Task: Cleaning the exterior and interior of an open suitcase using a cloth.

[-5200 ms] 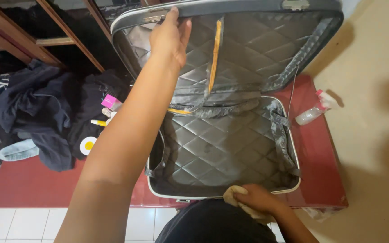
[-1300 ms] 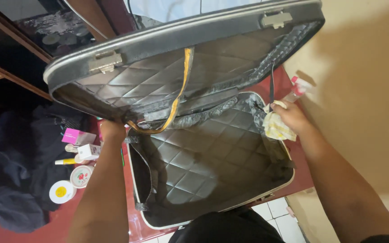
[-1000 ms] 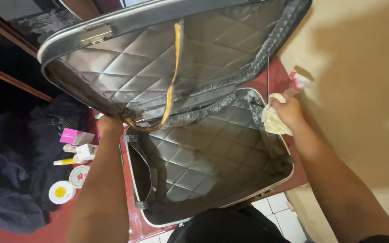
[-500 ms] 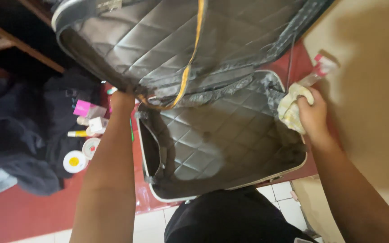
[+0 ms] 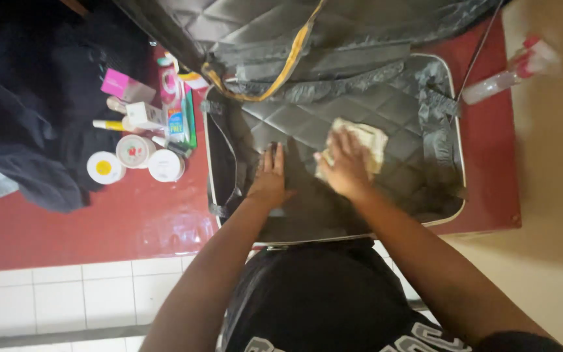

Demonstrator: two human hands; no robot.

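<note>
An open suitcase [image 5: 454,130] with grey quilted lining lies on a red surface, its lid raised at the top of the view. My left hand [image 5: 270,176] rests flat, fingers together, on the lining near the suitcase's left wall. My right hand [image 5: 343,163] presses a pale yellowish cloth [image 5: 367,139] flat against the lining in the middle of the suitcase floor. A yellow strap [image 5: 288,62] hangs from the lid across the hinge side.
Left of the suitcase lie small jars [image 5: 135,151], tubes and a pink box [image 5: 122,85] beside dark clothes [image 5: 27,124]. A clear spray bottle [image 5: 503,72] with a red top lies at the right. White floor tiles [image 5: 66,293] border the red surface.
My right hand has carried the cloth from the suitcase's right rim to the middle of the floor lining. My left hand has moved from the left hinge corner onto the lining.
</note>
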